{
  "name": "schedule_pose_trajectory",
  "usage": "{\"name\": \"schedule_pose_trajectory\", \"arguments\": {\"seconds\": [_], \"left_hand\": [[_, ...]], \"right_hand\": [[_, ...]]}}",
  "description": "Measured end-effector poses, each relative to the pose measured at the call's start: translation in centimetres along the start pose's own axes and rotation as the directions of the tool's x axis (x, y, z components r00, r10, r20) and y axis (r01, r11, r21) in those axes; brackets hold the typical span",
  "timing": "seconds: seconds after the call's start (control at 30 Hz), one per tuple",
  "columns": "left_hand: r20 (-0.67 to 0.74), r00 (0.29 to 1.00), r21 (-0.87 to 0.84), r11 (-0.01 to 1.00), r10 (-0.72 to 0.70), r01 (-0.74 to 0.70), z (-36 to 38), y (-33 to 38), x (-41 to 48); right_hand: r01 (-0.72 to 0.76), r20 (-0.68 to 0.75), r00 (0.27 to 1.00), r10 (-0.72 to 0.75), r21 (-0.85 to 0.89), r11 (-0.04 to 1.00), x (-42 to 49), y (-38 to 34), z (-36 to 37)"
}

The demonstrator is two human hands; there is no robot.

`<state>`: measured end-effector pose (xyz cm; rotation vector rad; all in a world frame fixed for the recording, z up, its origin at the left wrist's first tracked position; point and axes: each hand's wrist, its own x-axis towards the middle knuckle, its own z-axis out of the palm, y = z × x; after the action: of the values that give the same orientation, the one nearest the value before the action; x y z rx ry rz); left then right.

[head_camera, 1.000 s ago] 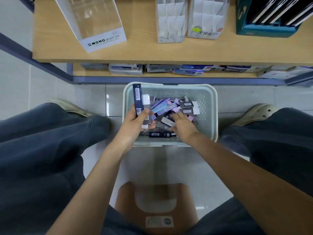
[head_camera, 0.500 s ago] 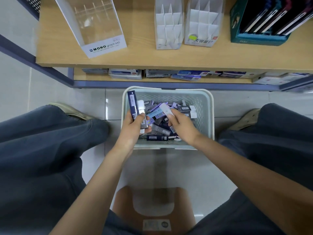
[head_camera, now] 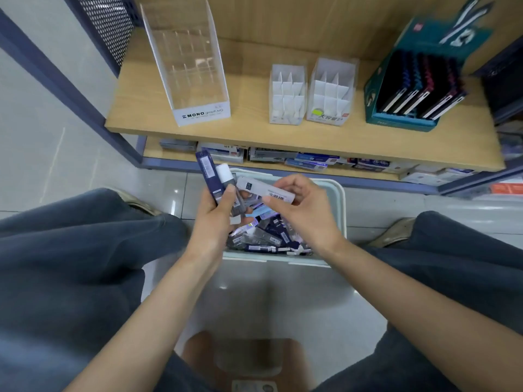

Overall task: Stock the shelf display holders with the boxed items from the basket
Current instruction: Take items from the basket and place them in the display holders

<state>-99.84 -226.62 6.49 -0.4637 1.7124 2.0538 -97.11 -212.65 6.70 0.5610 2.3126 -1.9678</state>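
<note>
Three holders on the wooden shelf [head_camera: 254, 131] across the upper half of the frame show no stock: the tall clear MONO holder [head_camera: 195, 72] at upper centre-left and the two white divided holders [head_camera: 287, 94] side by side at centre, whose visible slots are bare. To their right, a teal display box [head_camera: 410, 91] is packed with dark items. By that evidence, filling has not begun and this is the gathering step. At mid-frame, above the pale basket [head_camera: 338, 199] on the floor, the left hand [head_camera: 215, 219] grips a dark blue box [head_camera: 208, 176] and a white-capped box [head_camera: 225, 174] held upright together, fingers curled behind them and thumb pressed across the front. Just right of it, the right hand [head_camera: 305, 210] pinches a white barcoded box [head_camera: 266, 190] between thumb and curled fingertips, lying nearly level, with its far end close to the left hand's bundle; whether they touch cannot be told. Below both hands, a loose pile of boxes [head_camera: 263, 236] covers the basket floor. Nearly all of the work therefore seems to remain: carrying these three up, slotting them in, then many returns for the rest.
</note>
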Motion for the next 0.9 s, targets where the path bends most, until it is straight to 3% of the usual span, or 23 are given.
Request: {"name": "schedule_pose_trajectory", "arguments": {"seconds": [0.13,0.43,0.73,0.9], "left_hand": [[-0.018,0.997,0.048,0.996,0.070,-0.070,-1.7,2.4,-0.4],[0.015,0.950,0.270,0.913,0.313,-0.305,-8.9,11.8,4.1],[0.004,0.947,0.330,0.893,0.321,-0.304,-13.0,12.6,9.1],[0.004,0.959,0.205,0.938,0.284,-0.279,-12.7,13.0,10.3]], "right_hand": [[0.058,0.012,0.998,-0.059,0.075,0.996,0.1,-2.4,0.1],[0.279,-0.146,0.949,-0.278,-0.018,0.960,9.2,-9.8,3.8],[0.430,-0.134,0.855,-0.500,-0.353,0.831,22.6,-13.1,11.8],[0.432,-0.029,0.855,-0.518,-0.515,0.741,27.5,-13.6,14.2]]}}
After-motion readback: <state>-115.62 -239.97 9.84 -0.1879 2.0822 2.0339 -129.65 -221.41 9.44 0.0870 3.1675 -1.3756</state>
